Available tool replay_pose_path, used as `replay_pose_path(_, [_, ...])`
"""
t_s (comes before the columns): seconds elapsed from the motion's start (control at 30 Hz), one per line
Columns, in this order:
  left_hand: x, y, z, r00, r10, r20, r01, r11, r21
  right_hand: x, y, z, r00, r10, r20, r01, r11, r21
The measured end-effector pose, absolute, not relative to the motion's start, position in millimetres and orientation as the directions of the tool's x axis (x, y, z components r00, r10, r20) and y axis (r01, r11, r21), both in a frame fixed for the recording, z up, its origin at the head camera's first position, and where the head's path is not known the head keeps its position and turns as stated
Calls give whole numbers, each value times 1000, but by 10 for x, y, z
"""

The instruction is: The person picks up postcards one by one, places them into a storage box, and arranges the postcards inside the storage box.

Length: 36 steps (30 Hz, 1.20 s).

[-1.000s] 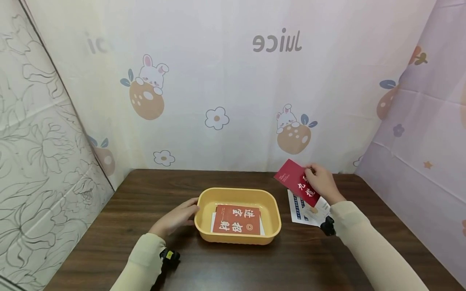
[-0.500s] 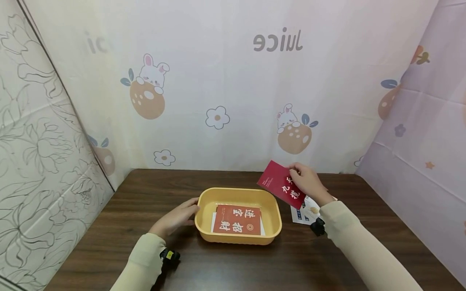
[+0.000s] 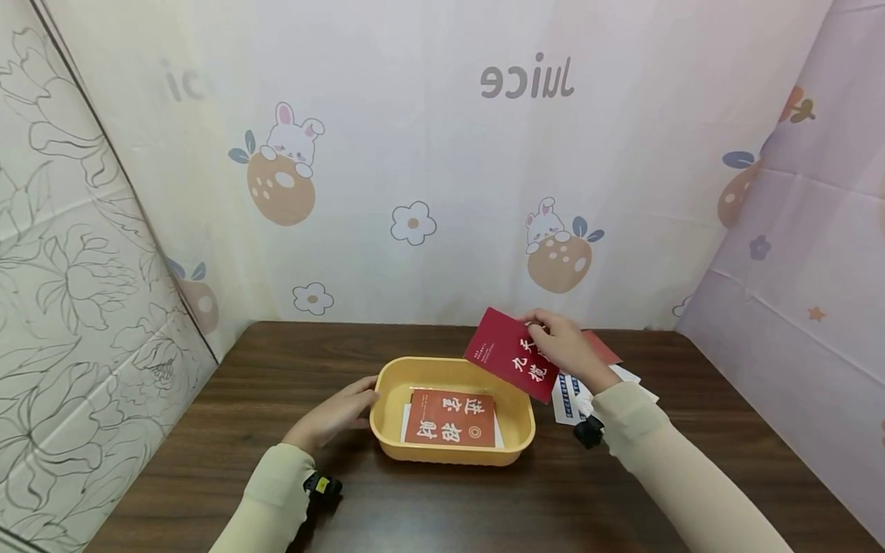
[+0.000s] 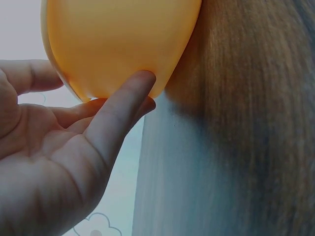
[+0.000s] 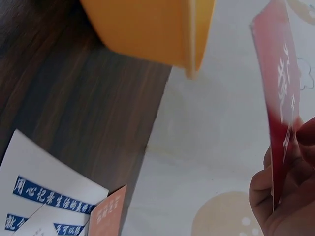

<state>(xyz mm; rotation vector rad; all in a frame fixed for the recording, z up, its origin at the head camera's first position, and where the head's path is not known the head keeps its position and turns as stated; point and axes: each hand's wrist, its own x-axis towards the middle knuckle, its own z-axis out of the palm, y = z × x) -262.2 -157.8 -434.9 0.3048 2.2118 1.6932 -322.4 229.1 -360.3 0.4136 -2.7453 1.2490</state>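
Observation:
A dark red card (image 3: 505, 353) with white lettering is pinched by my right hand (image 3: 563, 346). It is held tilted, its lower edge over the right rim of a yellow plastic basket (image 3: 449, 455). In the right wrist view the card (image 5: 280, 73) appears almost edge-on, thumb and fingers at its end. My left hand (image 3: 335, 418) touches the basket's left end. The left wrist view shows nearly straight fingers (image 4: 120, 105) against the basket's outer wall (image 4: 118, 44). Inside the basket lies an orange-red card (image 3: 449, 418) with white characters, over white paper.
Right of the basket, white cards with blue printed strips (image 3: 567, 399) lie on the dark wooden table (image 3: 442, 507), partly hidden by the right arm. Another orange-red card (image 3: 601, 347) lies by them. A patterned curtain (image 3: 415, 153) hangs behind the table.
My right hand has carried the dark red card leftward, from above the white cards to the basket's right rim. The orange-red card behind it now shows. The left hand and basket stay put.

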Motion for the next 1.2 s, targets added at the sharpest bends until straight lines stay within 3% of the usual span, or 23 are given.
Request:
replay_pose_path(0.43, [-2611,-1595,-4347,-915,388,-113,-6,266,964,-3181,2059,-3562,-938,-298,174,-325,590,-739])
replay_pose_path(0.83, [-2599,-1581,-4338,-923,365,-124,-19,276,961,-3207,1788,-3514,-873,-486,47,-386,629,-675])
replay_pose_path(1.2, [-2591,-1590,-4317,-918,378,-123,-18,269,963,-3276,1570,-3555,-833,-545,-91,-389,695,-604])
